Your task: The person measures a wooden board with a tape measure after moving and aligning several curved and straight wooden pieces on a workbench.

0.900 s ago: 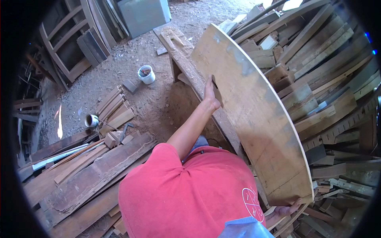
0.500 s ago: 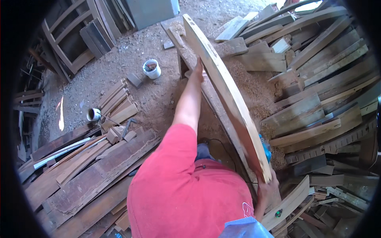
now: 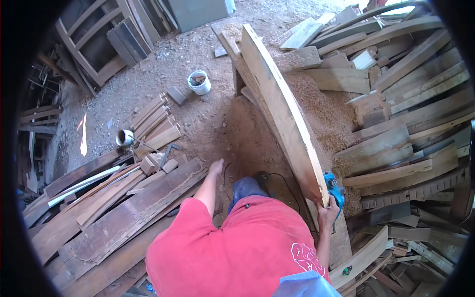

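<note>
A long curved wooden plank (image 3: 282, 94) stands on edge along a narrow wooden bench. My right hand (image 3: 326, 216) is closed around the plank's near end. Beside that end sits a blue power tool (image 3: 334, 184), partly hidden behind the plank. My left hand (image 3: 216, 167) hangs away from the plank, over the ground between my legs and the left wood pile. Nothing shows in it, but its fingers are too indistinct to read.
Stacked boards (image 3: 133, 213) lie on the left, with a metal square (image 3: 169, 152) and a small pot (image 3: 124, 137) near them. A white bucket (image 3: 199, 83) stands ahead. Curved wood pieces (image 3: 386, 168) fill the right side, next to heaped shavings (image 3: 316, 104).
My left hand has let go of the plank and swung back toward the left pile. My right hand still holds the near end. The plank's broad face shows more now.
</note>
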The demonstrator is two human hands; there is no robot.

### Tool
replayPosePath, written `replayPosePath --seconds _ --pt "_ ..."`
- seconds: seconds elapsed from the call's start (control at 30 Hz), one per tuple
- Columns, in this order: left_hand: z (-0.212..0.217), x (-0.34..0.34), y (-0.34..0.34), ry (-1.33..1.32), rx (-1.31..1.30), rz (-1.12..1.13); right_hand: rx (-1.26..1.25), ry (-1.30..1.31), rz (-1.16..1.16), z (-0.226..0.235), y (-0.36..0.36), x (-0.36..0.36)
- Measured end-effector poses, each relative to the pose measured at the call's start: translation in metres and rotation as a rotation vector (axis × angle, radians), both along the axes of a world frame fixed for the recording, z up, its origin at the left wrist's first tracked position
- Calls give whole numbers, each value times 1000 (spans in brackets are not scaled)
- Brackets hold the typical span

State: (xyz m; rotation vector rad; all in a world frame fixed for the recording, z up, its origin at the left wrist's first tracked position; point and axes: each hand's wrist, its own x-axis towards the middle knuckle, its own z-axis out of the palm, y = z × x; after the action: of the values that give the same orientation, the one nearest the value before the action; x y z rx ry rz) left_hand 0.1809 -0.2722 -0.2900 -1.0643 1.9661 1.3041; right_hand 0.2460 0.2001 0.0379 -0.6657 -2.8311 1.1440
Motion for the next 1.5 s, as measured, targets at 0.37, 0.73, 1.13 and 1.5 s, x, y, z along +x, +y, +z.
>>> replayPosePath --seconds 0.37,0.73,1.13,1.5 --pt "-51 39 -38 -15 -256 -806 111 67 111 -2 -23 -83" --pt "80 -133 71 388 63 -379 46 0 69 10 -2 -47" --pt "288 -82 232 1367 -491 -838 171 151 -313 -20 78 97" --pt "317 -36 314 1490 -479 -1009 316 -348 -1230 -103 218 410"
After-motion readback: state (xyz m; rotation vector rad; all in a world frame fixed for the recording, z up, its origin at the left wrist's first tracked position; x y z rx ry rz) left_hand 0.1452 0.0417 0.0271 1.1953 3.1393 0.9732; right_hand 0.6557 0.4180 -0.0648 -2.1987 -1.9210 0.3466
